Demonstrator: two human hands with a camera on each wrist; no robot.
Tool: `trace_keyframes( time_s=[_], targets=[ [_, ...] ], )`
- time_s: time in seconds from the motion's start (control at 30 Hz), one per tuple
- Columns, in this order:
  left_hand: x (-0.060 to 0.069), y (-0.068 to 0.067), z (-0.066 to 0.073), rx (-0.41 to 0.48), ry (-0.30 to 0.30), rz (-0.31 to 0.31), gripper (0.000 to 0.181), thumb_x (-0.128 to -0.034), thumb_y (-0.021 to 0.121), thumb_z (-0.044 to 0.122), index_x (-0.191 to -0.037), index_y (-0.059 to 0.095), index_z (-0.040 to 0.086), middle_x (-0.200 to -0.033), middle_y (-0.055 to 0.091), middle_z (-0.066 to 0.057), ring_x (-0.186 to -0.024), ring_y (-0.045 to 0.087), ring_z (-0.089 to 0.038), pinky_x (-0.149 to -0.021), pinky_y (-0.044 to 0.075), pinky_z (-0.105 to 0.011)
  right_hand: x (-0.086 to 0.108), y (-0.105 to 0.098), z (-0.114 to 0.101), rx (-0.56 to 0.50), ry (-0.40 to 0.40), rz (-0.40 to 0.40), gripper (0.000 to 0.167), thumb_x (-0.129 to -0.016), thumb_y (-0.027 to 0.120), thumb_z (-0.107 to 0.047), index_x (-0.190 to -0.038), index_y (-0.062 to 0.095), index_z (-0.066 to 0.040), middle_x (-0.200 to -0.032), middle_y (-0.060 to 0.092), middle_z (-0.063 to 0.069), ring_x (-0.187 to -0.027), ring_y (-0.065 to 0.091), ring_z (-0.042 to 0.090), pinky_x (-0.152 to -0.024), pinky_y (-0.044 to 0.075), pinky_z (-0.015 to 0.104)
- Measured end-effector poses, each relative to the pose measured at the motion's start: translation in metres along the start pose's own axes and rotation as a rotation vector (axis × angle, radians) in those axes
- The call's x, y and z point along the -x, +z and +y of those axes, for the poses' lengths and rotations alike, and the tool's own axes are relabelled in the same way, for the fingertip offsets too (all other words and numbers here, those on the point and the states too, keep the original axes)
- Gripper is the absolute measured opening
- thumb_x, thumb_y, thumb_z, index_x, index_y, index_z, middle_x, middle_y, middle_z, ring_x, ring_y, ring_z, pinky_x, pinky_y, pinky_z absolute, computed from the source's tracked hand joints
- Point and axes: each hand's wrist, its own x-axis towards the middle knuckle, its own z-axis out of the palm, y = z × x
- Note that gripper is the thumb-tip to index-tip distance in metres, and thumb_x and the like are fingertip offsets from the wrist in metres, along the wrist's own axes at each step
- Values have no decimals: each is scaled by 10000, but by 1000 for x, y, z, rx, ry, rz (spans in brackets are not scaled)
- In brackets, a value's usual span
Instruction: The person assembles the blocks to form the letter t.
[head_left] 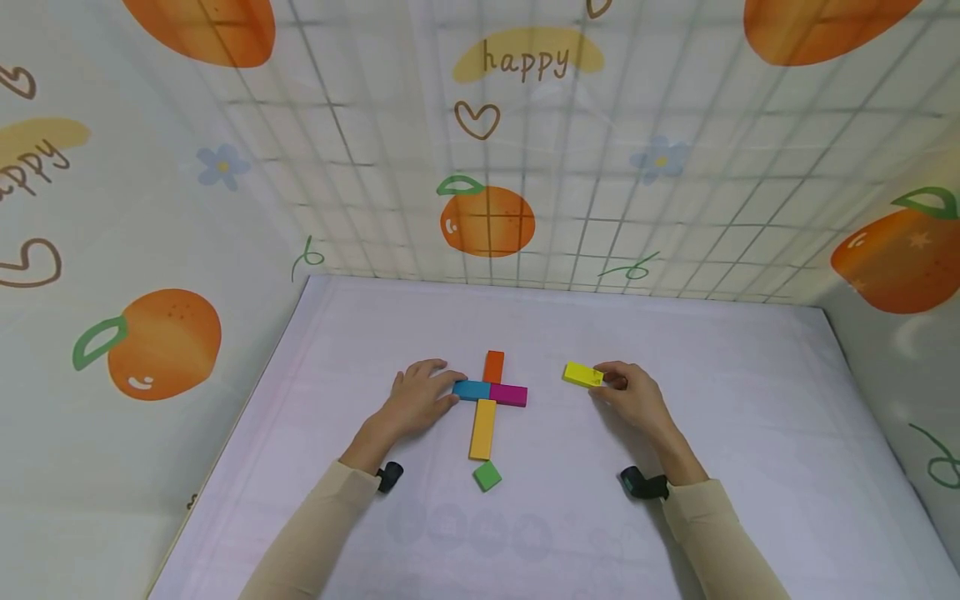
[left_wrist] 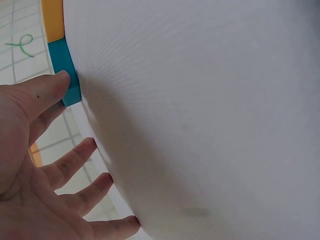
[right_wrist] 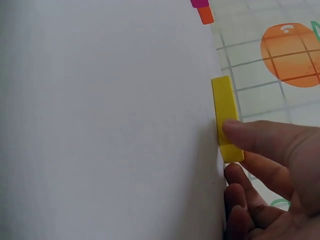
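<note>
My left hand (head_left: 415, 402) pinches the left end of a blue block (head_left: 472, 390) between thumb and index finger; its other fingers are spread, their tips at the tabletop. Against the blue block's right end lies a magenta block (head_left: 509, 396). An orange-red block (head_left: 493, 367) sits behind where these two meet, and a longer amber block (head_left: 482, 430) extends toward me in front. Off to the right, my right hand (head_left: 636, 402) grips the right end of a yellow block (right_wrist: 226, 112) with thumb and fingers. Its lower fingers are curled in the right wrist view.
A green block (head_left: 487, 476), turned at an angle, lies just in front of the amber block's near end. White cloth covers the table (head_left: 750, 400). Printed curtains (head_left: 360, 200) with oranges and grid lines rise behind the table and at both sides.
</note>
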Motion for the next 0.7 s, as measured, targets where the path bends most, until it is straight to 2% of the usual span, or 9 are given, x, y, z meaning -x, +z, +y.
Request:
trace_keyframes(
  time_s=[0.33, 0.7],
  targets=[
    [-1, -1, 0, -9, 4, -10, 399, -1000, 626, 335, -1397, 593, 300, -1527, 400, -110, -1417, 277, -373, -1090, 172, -729, 2, -3, -1, 2, -11, -10, 404, -883, 770, -133, -1252, 658, -12, -1136, 605, 186, -962, 570, 303, -743, 504, 353],
    [0, -1, -1, -7, 5, -19, 403, -1005, 617, 343, -1404, 588, 297, -1534, 391, -106, -1420, 272, -376, -1090, 167, -731, 14, -5, -7, 10, -48, 3, 398, -868, 773, -112, -1240, 667, -16, -1109, 609, 167, -926, 583, 295, -742, 486, 364]
  ],
)
